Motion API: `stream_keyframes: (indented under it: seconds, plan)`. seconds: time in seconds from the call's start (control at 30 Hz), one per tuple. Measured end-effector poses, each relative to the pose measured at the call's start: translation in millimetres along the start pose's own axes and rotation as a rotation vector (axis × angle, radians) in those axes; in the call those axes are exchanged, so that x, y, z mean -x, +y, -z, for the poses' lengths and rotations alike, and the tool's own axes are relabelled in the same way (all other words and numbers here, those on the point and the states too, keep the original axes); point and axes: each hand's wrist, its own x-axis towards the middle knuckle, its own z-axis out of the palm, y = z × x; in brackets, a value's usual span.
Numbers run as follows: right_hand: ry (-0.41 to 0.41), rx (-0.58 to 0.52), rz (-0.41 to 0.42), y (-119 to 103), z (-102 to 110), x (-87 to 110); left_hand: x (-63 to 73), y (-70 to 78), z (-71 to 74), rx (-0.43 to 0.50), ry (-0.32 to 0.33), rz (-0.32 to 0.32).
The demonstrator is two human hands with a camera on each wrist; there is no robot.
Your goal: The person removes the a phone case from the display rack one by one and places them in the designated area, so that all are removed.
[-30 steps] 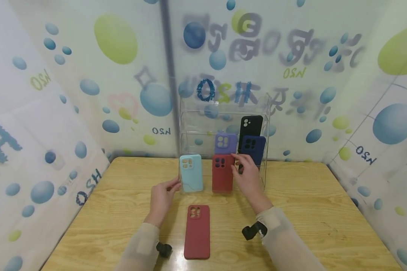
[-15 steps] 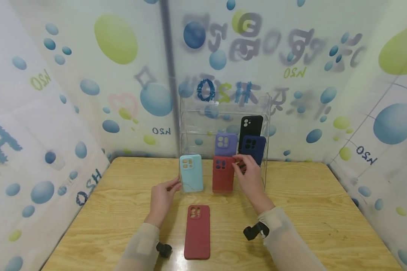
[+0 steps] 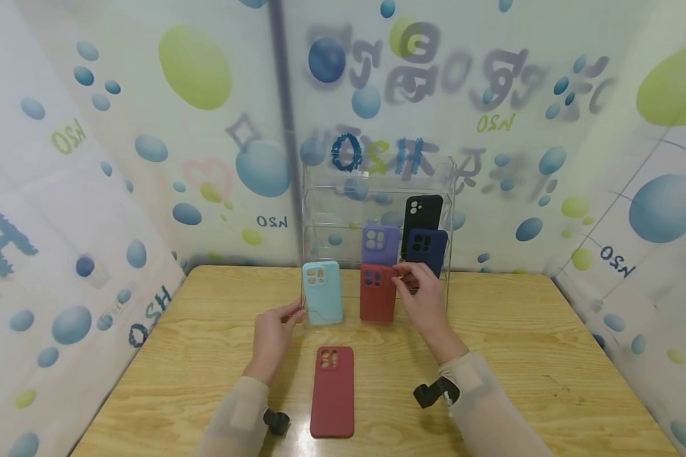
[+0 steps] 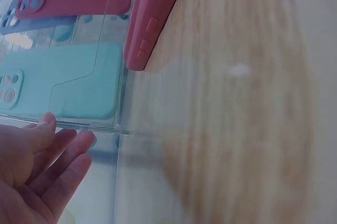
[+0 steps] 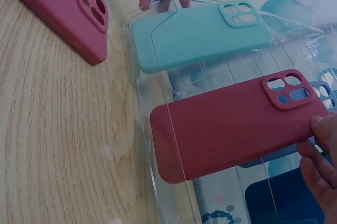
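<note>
A clear tiered display rack (image 4: 113, 128) stands at the back of the table. My left hand (image 3: 270, 335) holds its left side edge, thumb in front and fingers behind in the left wrist view. Just beside that hand, a light-blue phone case (image 3: 323, 298) leans in the lowest tier. My right hand (image 3: 425, 301) pinches a red phone case (image 5: 231, 124) by its upper right corner, near the camera cutouts. That case's bottom end is behind the rack's clear front lip in the right wrist view. The fingers behind its corner are partly hidden.
Another red phone case (image 3: 333, 400) lies on the wooden table (image 3: 177, 368) in front of the rack. Behind the held case sits a purple case (image 3: 380, 243). A dark-blue case (image 3: 427, 247) and a black case (image 3: 425, 212) stand at the rack's right.
The right hand and the red case it pinches have shifted slightly right; the case's top edge is a little lower. The left hand stays where it was.
</note>
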Motion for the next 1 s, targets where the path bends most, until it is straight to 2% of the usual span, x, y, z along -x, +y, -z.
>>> stream_keyframes:
  seconds: [0.37, 0.67, 0.8, 1.0]
  plan:
    - [0.015, -0.010, 0.029, -9, 7, -1.1, -2.1, 1.6, 1.0, -0.012, -0.001, -0.016]
    - [0.027, -0.045, 0.027, -16, 9, -1.5, -0.2, 1.6, 1.5, -0.004, -0.002, -0.003]
    - [0.029, -0.068, 0.008, -18, 9, -0.5, 0.2, 1.2, 2.0, -0.004, 0.002, -0.006]
    - [-0.011, -0.109, -0.070, -22, 13, 2.0, 0.8, 1.4, 2.6, -0.002, -0.002, 0.007]
